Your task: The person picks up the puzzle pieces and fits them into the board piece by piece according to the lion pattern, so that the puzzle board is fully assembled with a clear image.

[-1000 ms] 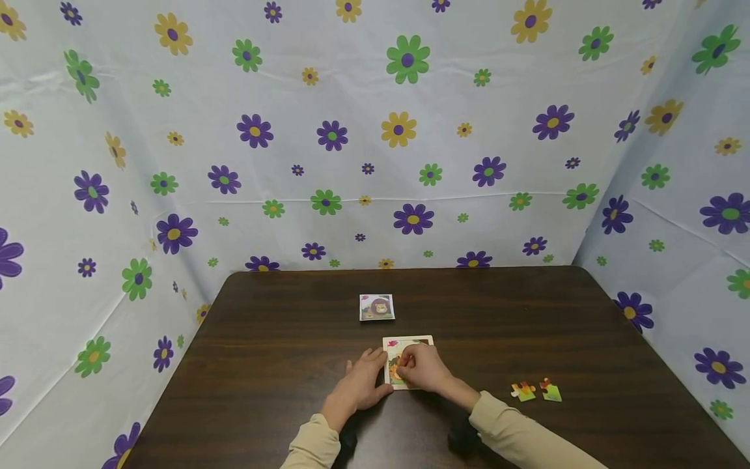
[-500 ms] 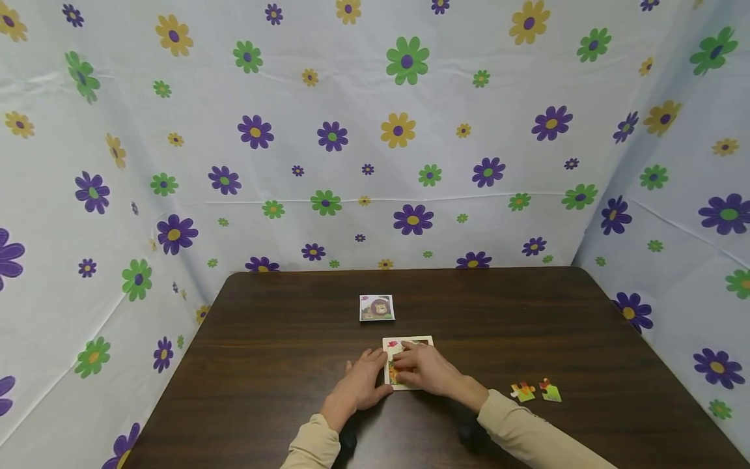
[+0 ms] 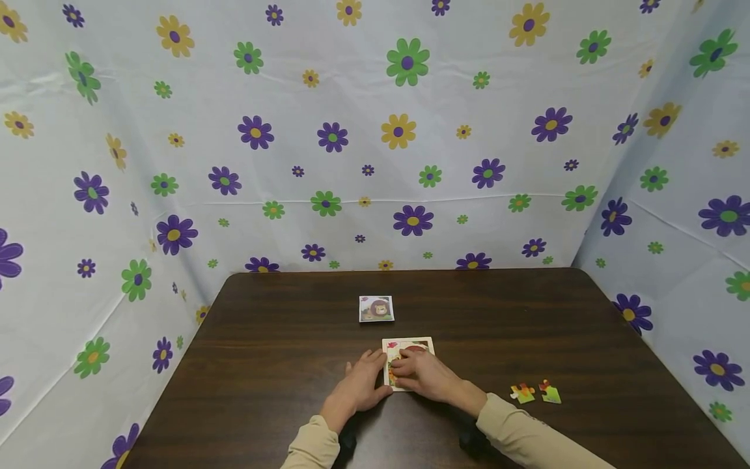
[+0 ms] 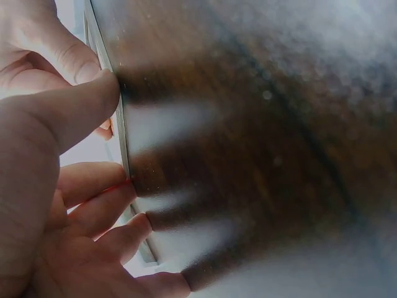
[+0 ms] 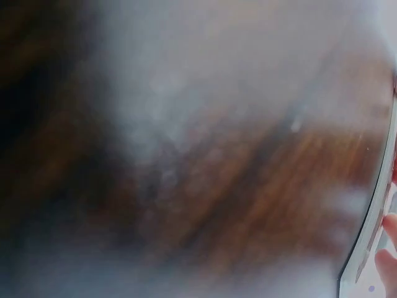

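Observation:
A small jigsaw puzzle board [image 3: 407, 340] with a pale rim lies flat on the dark table, part of its picture covered by the hands. My left hand [image 3: 359, 384] rests along the board's left side, thumb near the lower left corner. In the left wrist view, the thumb [image 4: 80, 108] and fingertips touch the board's edge. Over the picture is my right hand [image 3: 432, 376], its bent, spread fingers on the puzzle's surface. The right wrist view catches only the board's edge [image 5: 372, 230] and a bit of fingertips [image 5: 387, 270].
Two loose jigsaw pieces, one orange and green [image 3: 523, 393] and one red and green [image 3: 551, 392], lie to the right of the board. A lion picture card [image 3: 376, 309] lies beyond it. Flowered cloth [image 3: 363, 150] hangs behind the table.
The right hand's pinched fingers have spread apart over the puzzle, then shifted slightly nearer. The left hand stays at the board's left side.

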A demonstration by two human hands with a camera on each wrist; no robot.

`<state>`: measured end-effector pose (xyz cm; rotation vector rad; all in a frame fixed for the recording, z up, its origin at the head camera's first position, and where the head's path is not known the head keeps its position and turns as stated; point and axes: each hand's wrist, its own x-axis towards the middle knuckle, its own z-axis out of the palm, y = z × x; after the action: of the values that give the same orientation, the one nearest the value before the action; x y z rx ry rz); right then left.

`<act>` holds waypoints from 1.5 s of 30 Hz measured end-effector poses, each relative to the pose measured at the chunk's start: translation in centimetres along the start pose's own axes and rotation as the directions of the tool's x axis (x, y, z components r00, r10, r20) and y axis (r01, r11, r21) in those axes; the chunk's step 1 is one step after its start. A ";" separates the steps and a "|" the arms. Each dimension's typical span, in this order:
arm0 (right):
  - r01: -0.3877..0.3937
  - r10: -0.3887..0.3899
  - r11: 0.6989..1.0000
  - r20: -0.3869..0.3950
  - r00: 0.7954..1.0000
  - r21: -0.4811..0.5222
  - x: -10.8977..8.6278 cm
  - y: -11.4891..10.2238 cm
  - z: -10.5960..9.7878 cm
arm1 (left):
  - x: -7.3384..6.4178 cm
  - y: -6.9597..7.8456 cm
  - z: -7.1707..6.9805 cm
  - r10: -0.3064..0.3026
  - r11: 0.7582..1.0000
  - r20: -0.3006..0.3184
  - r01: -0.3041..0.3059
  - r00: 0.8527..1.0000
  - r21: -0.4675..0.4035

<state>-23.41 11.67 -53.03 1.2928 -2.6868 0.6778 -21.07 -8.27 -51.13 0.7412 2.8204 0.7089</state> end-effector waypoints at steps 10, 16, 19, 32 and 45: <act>-0.021 0.021 0.999 -0.010 1.000 -0.029 0.0 -0.3 -0.3 | 0.2 -0.2 0.1 -0.011 1.000 0.014 0.011 1.000 -0.001; -0.064 0.064 0.998 0.007 0.998 -0.019 -0.1 -0.5 -0.3 | 0.0 -0.1 0.1 -0.026 1.000 0.025 0.026 0.999 -0.010; -0.056 0.056 0.998 0.001 0.998 -0.022 0.0 -0.6 -0.3 | 0.0 -0.2 0.2 -0.027 1.000 0.025 0.028 0.999 -0.011; 0.041 -0.039 0.996 0.020 0.999 -0.079 0.2 -0.4 -0.5 | 0.1 -0.2 0.3 -0.018 1.000 0.006 0.018 1.000 -0.004; -0.007 0.009 1.000 -0.062 0.998 0.025 -0.4 -0.6 -0.5 | 0.1 -0.3 0.4 -0.022 1.000 0.018 0.022 1.000 -0.006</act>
<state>-22.74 11.83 -52.41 1.2451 -2.6437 0.7413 -21.17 -8.30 -51.57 0.7108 2.8040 0.7040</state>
